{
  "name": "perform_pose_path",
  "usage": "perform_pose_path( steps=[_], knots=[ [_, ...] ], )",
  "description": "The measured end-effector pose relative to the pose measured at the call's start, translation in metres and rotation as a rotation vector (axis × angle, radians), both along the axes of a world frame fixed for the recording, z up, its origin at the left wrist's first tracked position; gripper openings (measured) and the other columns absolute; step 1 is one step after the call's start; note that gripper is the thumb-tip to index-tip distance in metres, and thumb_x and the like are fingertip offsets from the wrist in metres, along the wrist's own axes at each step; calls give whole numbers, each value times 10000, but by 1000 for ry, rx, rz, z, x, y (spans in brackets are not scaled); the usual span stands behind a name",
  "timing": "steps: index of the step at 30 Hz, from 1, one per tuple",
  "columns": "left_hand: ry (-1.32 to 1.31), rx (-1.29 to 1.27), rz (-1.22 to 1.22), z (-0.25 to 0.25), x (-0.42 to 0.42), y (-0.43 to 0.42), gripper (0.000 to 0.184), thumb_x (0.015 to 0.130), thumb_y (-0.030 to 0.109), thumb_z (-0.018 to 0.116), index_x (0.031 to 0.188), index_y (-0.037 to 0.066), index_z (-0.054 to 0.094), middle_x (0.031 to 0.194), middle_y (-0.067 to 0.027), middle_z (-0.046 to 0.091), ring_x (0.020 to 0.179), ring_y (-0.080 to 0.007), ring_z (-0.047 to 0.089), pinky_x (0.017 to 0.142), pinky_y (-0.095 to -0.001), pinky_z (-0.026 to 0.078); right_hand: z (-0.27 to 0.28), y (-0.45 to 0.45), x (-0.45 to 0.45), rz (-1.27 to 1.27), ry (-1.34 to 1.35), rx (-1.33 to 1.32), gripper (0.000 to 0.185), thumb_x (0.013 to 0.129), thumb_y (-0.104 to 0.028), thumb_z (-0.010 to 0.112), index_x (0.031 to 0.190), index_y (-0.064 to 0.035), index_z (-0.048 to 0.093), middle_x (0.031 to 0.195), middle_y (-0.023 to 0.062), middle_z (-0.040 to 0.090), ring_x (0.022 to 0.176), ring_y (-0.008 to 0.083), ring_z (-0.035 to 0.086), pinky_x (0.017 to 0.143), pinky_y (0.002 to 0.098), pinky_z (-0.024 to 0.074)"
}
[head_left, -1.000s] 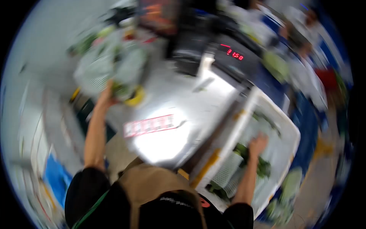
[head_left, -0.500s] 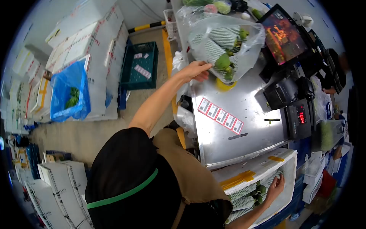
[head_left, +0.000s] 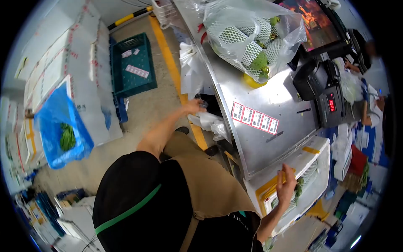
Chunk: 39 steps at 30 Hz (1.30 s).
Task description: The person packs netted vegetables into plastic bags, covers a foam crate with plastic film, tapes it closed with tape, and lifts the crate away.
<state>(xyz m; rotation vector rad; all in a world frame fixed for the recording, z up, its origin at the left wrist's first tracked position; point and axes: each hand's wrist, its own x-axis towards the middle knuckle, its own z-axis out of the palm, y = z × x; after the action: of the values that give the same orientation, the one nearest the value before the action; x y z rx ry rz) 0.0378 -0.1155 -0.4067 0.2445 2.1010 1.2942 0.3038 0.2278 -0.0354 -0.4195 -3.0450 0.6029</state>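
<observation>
My left hand point(head_left: 194, 106), blurred by motion, is beside the table's left edge, at the plastic bags point(head_left: 214, 124) hanging there; its fingertips are too smeared to show a grip. My right hand point(head_left: 286, 185) is raised over the near rim of a white foam box point(head_left: 321, 176), fingers stretched and apart, holding nothing. Inside that box lies green produce in white foam netting point(head_left: 310, 171), partly hidden by the hand. A clear plastic bag point(head_left: 226, 40) of similar netted produce rests on the steel table point(head_left: 262, 153), away from both hands.
A label strip point(head_left: 255, 118), a pen point(head_left: 304, 111), a scale with red digits point(head_left: 331, 103) and a monitor point(head_left: 315, 21) are on the table. Left are a green crate point(head_left: 133, 80), stacked foam boxes point(head_left: 54, 63) and a blue bag of greens point(head_left: 82, 138). Another person point(head_left: 373, 109) stands far right.
My left hand has left the bag of produce and dropped to the bags at the table's edge. My right hand has lifted out of the foam box. The view has shifted.
</observation>
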Motion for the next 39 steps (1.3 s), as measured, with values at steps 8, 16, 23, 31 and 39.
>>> perform_pose_path(
  steps=[8, 16, 23, 31, 39],
  knots=[
    [194, -27, -311, -70, 47, 23, 579, 674, 399, 720, 1189, 164, 604, 1218, -232, 539, 1122, -344, 522, 956, -343, 411, -36, -121, 5, -71, -221, -143, 301, 793, -75, 633, 1090, -34, 604, 1053, 196, 618, 981, 377, 572, 871, 411, 446],
    [-254, 227, -247, -77, 42, 7, 264, 839, 234, 639, 948, -5, 668, 740, -11, 619, 614, -111, 552, 554, -254, 461, -40, -170, 37, -265, -176, -144, 302, 767, -88, 615, 1066, -47, 595, 934, 164, 620, 888, 347, 587, 786, 421, 464],
    [-352, 26, -429, -46, 8, -4, 305, 896, 227, 566, 1084, -9, 609, 816, -38, 600, 608, -116, 571, 551, -239, 482, -82, -219, 67, -237, -278, -201, 287, 756, -128, 592, 1037, -83, 558, 902, 105, 608, 894, 288, 595, 816, 416, 431],
    [-42, -119, -674, 4, -1, 0, 247, 873, 254, 581, 947, 21, 621, 812, -16, 589, 686, -96, 542, 586, -239, 457, -94, -263, 193, -608, -98, -158, 352, 743, -89, 631, 1087, -82, 560, 929, 126, 617, 848, 330, 586, 722, 430, 455],
    [-19, -87, -347, -10, 79, 21, 246, 770, 190, 711, 835, -45, 677, 706, -67, 651, 556, -120, 580, 518, -254, 476, -130, -303, 283, -637, -178, -411, 314, 778, -91, 604, 1090, -90, 581, 877, 133, 606, 819, 343, 581, 714, 443, 448]
  ],
)
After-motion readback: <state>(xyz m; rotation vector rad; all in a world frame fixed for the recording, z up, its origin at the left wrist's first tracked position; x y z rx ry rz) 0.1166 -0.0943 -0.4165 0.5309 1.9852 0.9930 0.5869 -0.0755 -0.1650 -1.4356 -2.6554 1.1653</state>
